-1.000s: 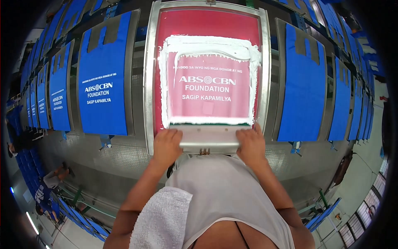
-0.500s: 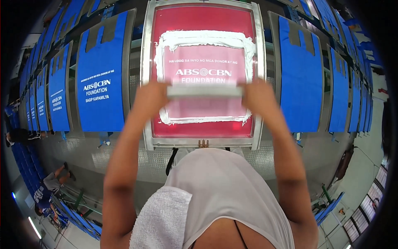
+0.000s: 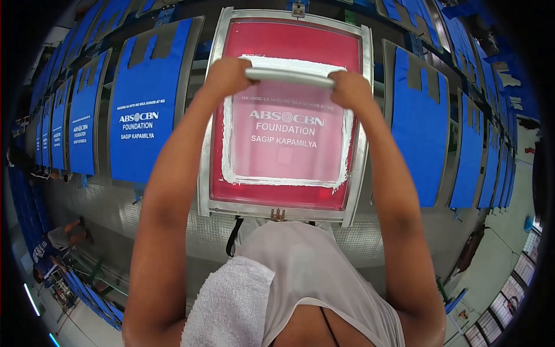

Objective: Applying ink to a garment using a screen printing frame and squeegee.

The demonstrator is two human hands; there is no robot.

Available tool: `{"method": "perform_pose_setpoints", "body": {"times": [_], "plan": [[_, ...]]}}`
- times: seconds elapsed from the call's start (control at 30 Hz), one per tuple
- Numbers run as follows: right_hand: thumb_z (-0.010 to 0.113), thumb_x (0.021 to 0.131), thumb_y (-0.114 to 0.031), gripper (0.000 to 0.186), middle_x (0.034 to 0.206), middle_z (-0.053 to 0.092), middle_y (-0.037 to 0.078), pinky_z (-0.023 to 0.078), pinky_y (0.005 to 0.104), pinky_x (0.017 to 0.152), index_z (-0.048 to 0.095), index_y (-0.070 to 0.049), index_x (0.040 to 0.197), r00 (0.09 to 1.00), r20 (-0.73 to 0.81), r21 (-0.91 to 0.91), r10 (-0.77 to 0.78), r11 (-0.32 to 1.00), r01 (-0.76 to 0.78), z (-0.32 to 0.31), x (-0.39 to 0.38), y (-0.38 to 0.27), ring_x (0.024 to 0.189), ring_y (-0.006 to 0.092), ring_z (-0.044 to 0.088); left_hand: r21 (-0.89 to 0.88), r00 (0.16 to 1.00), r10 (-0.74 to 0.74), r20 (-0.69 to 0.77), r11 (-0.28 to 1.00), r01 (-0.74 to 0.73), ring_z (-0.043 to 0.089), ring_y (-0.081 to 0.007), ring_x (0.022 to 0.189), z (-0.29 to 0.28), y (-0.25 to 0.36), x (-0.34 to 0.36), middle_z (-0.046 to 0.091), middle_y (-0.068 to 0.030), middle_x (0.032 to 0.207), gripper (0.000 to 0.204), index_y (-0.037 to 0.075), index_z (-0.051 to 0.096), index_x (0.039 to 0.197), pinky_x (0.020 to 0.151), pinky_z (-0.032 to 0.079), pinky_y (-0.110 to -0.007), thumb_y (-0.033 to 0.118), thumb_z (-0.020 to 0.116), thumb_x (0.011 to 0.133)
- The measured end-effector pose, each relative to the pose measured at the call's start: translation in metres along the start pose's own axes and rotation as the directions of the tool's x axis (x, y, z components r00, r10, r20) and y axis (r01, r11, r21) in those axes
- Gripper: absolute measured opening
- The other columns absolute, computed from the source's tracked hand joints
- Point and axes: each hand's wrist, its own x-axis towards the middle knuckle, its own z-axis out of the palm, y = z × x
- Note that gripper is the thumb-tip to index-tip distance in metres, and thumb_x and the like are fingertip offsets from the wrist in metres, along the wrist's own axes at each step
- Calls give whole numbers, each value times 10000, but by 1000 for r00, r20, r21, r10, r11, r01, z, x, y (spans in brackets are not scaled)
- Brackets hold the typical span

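My left hand [image 3: 230, 78] and my right hand [image 3: 351, 88] are closed round the two ends of a long pale squeegee bar [image 3: 289, 77], held across the upper part of a silk screen. The screen has red mesh [image 3: 292, 36] inside a metal frame [image 3: 365, 49]. White ink [image 3: 281, 183] forms a rough border round a paler pink middle, where white lettering shows. Part of the ink band beyond the bar is hidden by it and my hands. A white towel [image 3: 225, 301] lies over my left shoulder at the lower edge.
Rows of boards holding blue fabric pieces flank the screen [image 3: 147, 150] [image 3: 419, 144]; those at left bear white print, those at right look plain. A metal floor or walkway [image 3: 113, 202] runs below them. Another person [image 3: 58, 243] is at the lower left, among more blue pieces.
Both my hands have travelled with the squeegee from the screen's near edge, across the lettering, to its far part. My arms are now stretched further forward, both still gripping the bar.
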Motion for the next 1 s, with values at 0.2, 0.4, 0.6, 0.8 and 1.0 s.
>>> {"method": "perform_pose_setpoints", "body": {"times": [0.2,0.4,0.6,0.8,1.0], "plan": [[563,617,-114,463,973,663,160,497,412,842,667,-100,1068,987,17,-8,-162,987,163,-57,26,13,933,344,621,-13,994,-65,-89,998,64,636,-320,816,-31,2,-7,663,-151,859,422,78,658,957,733,506,-423,360,769,663],[550,604,-116,479,952,653,208,485,404,864,659,-62,1067,967,124,0,-221,975,223,-58,66,22,930,361,621,-510,918,-152,367,792,335,613,-329,796,1,65,-195,630,-189,854,292,34,612,945,689,468,-432,313,559,879],[689,556,-201,552,1017,649,196,474,374,870,638,-41,1083,951,197,222,-238,956,193,-47,73,10,967,344,617,-695,710,-100,697,148,704,567,-144,712,128,121,-327,653,-42,773,337,10,657,963,684,463,-316,334,585,904],[557,628,-123,494,1118,614,194,434,385,948,637,-44,1108,971,15,78,-238,969,236,-37,65,-26,1079,342,560,-733,726,106,680,58,678,486,-32,710,125,122,-331,575,50,723,339,6,653,860,630,417,-226,323,557,932],[545,611,-47,537,1079,626,199,456,385,900,626,-86,1141,974,78,72,-214,975,209,-35,-38,-60,1023,358,583,-776,767,115,631,100,623,484,-63,641,96,132,-334,568,22,686,370,30,647,784,589,404,-223,350,539,936]]}}
